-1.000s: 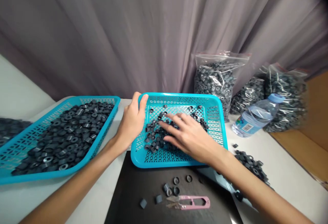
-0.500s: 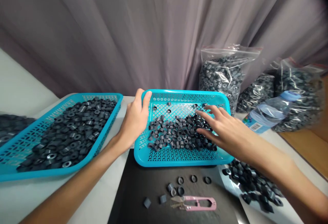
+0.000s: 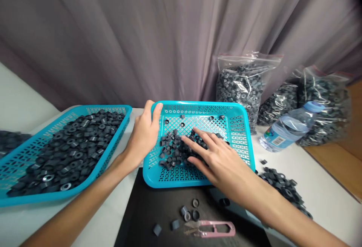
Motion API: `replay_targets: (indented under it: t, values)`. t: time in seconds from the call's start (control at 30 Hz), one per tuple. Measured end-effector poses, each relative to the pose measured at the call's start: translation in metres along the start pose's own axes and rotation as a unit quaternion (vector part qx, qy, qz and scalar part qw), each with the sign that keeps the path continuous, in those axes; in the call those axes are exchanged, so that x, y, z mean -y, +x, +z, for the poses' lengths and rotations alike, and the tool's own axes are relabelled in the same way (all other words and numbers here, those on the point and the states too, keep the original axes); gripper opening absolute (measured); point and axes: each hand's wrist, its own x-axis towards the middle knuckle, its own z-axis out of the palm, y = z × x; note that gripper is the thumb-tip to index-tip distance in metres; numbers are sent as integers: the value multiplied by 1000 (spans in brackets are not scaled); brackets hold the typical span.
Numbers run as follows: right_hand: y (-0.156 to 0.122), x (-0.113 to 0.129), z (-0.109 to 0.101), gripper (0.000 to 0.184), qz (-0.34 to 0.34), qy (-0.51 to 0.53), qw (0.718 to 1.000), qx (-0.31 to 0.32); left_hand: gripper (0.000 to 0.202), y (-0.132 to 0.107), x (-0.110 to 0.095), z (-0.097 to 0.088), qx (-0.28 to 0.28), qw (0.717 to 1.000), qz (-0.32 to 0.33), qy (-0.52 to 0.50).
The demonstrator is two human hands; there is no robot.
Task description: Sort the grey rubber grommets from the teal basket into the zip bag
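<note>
My left hand point(image 3: 146, 130) grips the left rim of a turquoise plastic basket point(image 3: 198, 183), with the thumb over the edge. Inside the basket lie small dark grey rings point(image 3: 171, 151), mostly toward its near side. My right hand point(image 3: 209, 152) reaches in from the right with fingers spread over the rings, hiding part of the pile. Below the basket, pink thread snips point(image 3: 216, 229) lie on a black mat point(image 3: 147, 201), beside several loose rings point(image 3: 195, 214).
Another turquoise basket point(image 3: 113, 145), full of similar rings, stands at the left. A loose ring pile point(image 3: 281, 186) lies on the white table at the right. Behind it are a water bottle point(image 3: 291, 128), a clear bag of rings point(image 3: 240, 85) and more bags. A grey curtain point(image 3: 141, 43) hangs behind.
My right hand has moved left and slightly down across the rings, which are bunched more to the left. My left hand still holds the rim. The view has shifted slightly.
</note>
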Motion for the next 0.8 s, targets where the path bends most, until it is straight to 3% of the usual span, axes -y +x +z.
replay_targets:
  t: [0.1,0.27,0.37,0.6,0.8]
  values:
    - [-1,-18,0,51,47,-22,998,-46,25,-1,-1,-1,-1,1000,-2,-2]
    - [0,-43,20,67,139,-79,981,-107,25,-4,-1,-3,5,1000,-6,-9]
    - [-1,-39,26,62,108,-45,988,-96,25,-5,0,-5,5,1000,-6,-5]
    - [5,-16,12,34,40,64,990,-116,23,-4,-2,-6,13,1000,-24,-2]
    - [37,-4,26,49,2,50,994,-97,25,-12,-7,-3,31,998,-39,-26]
